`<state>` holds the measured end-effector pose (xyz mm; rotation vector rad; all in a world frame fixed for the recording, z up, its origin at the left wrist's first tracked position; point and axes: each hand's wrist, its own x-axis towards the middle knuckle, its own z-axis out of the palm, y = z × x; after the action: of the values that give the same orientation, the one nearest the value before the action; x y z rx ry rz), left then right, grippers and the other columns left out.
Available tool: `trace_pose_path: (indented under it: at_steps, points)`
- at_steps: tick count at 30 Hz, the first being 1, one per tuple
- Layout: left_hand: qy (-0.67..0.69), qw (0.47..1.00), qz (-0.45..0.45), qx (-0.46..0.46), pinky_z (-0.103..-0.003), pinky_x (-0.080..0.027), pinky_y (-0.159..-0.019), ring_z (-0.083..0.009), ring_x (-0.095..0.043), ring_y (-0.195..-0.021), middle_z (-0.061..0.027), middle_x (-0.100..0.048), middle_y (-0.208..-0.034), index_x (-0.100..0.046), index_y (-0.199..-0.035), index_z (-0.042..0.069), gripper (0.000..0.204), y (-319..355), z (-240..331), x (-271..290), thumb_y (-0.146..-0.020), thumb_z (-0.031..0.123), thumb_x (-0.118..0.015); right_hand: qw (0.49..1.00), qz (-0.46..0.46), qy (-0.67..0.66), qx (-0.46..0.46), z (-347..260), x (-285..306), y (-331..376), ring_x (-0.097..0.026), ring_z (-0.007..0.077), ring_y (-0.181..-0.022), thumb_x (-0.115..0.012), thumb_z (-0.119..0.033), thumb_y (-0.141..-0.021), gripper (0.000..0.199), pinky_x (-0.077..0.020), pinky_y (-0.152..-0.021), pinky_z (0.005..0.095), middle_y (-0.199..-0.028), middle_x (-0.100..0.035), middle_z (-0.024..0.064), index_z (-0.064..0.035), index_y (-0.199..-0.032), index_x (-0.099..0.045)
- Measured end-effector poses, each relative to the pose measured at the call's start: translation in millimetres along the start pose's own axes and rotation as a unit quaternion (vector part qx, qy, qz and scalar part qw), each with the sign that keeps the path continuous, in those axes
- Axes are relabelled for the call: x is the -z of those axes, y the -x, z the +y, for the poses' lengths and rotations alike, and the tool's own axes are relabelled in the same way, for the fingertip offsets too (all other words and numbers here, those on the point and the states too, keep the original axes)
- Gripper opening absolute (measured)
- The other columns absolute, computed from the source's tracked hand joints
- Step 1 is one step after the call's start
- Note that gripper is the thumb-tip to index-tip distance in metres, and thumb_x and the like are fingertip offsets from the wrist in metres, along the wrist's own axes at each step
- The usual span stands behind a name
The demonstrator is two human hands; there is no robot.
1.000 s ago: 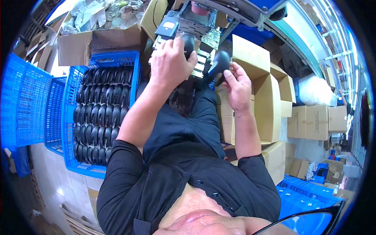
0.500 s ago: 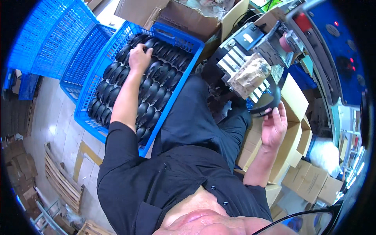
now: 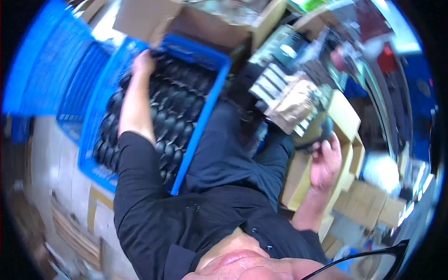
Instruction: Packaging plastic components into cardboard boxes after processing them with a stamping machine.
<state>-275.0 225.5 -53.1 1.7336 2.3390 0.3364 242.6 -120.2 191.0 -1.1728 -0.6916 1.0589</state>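
My left hand [image 3: 143, 63] is at the far left corner of a blue plastic crate [image 3: 201, 135], over the black pieces in it. Motion smears its fingers, so whether it grips one of them is unclear. Rows of glossy black rounded pieces [image 3: 175, 100] fill the crate. On the right, my right hand [image 3: 326, 158] is closed on a black curved band [image 3: 325, 129], held between thumb and fingers. The band is just in front of a machine with a slotted pale block [image 3: 269, 84] and a crumpled brownish lump [image 3: 294, 102] on it.
More blue crates [image 3: 42, 70] stand at the far left. An open cardboard box [image 3: 298, 179] is below my right hand, and other cartons [image 3: 366, 200] lie farther right. Behind the crate is another open carton [image 3: 200, 28]. A wooden pallet [image 3: 77, 233] lies on the floor at left.
My left hand has moved toward the crate's far left corner. My right hand still holds the black band in nearly the same place. The whole view has shifted and blurred.
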Motion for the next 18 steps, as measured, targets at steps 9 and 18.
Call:
trace_pose_path:
  at_steps: [9,18]
  points:
    - [0.010,0.986,0.135,-0.096,-0.050,-0.044,-0.111,-0.0422,-0.058,-0.127,-0.0243,-0.064,-0.135,-0.071,-0.123,0.001,0.044,33.7,-32.7,-24.8,-0.098,0.037,-0.068,0.999,-0.029,-0.001,0.020,5.5,-41.6,-45.4,-0.063,0.0095,-0.081,-0.071,-0.003,-0.098,0.039,-0.0525,-0.067,0.0223,-0.103,-0.068,0.0061,0.0036,-0.134,-0.058]
    - [0.216,0.948,0.130,-0.193,-0.044,-0.052,-0.097,-0.0348,-0.066,-0.110,-0.0183,-0.072,-0.115,-0.072,-0.113,0.001,0.030,175.6,71.2,18.5,-0.098,0.027,-0.072,0.985,0.019,0.136,0.106,34.5,-50.1,-66.9,-0.059,0.0090,-0.068,-0.076,-0.011,-0.096,0.042,-0.0528,-0.055,0.0250,-0.086,-0.062,0.0032,0.0013,-0.131,-0.056]
